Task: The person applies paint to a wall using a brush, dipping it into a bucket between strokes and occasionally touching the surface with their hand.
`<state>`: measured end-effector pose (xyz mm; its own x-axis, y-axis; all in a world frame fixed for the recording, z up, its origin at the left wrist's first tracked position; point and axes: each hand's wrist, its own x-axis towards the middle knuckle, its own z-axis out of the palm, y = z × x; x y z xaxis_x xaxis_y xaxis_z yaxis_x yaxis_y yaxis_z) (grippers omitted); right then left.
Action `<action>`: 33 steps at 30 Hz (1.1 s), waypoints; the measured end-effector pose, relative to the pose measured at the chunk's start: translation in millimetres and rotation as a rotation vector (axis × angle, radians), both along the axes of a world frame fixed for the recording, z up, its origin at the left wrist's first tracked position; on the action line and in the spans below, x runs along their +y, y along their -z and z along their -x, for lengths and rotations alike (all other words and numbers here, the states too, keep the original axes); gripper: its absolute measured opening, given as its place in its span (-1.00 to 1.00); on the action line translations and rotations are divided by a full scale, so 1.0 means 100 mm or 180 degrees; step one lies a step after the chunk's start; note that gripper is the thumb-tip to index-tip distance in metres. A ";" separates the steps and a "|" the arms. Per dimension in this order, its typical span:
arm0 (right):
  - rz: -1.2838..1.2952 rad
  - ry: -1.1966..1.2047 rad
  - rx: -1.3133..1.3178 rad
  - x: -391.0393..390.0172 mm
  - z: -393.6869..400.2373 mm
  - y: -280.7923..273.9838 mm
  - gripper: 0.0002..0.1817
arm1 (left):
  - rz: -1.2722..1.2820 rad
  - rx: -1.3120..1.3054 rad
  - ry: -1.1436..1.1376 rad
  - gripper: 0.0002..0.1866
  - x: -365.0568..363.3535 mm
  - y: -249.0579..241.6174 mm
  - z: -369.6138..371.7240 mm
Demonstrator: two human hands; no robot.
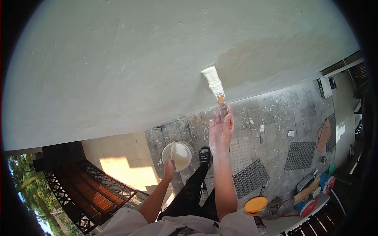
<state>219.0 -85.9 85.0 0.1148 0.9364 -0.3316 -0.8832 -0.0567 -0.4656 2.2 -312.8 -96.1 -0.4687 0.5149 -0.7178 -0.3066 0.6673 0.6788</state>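
My right hand (221, 131) is raised to the wall, pinching a paintbrush (214, 83) by its wooden handle, with some fingers loosely spread. White paint coats the brush's bristles, and their tip meets the grey wall (138, 70). To the right of the brush, a darker, damp-looking patch (256, 59) spreads over the wall. Lower left, my left hand (169, 168) is closed on the pale handle of a bucket (188, 157). Whitish liquid lies inside the bucket. White smears mark my right palm and wrist.
Paint-spattered paving (252, 118) runs along the wall's foot. Textured mats (251, 179) lie on it, with a small scraper-like tool (262, 133). At lower right are a yellow lid (256, 204) and several buckets (307, 206). A wooden bench (90, 192) stands at left.
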 end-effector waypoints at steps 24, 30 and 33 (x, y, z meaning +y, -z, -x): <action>-0.0174 0.1021 -0.2380 -0.25 0.42 -0.53 -0.60 | 0.0465 0.0207 0.0081 -0.52 -0.53 0.21 0.14; 0.0385 0.0746 -0.2517 -0.22 0.44 -0.17 -0.59 | 0.0335 0.0280 0.0322 -0.52 -0.57 0.24 0.20; 0.0608 0.0762 -0.2430 -0.22 0.44 0.05 -0.58 | 0.0327 0.0301 0.0495 -0.54 -0.58 0.24 0.25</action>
<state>175.3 -107.8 79.9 0.5626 0.7934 -0.2325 -0.3253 -0.0461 -0.9445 -23.0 -370.8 -119.8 -0.4571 0.5126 -0.7268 -0.1328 0.7687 0.6257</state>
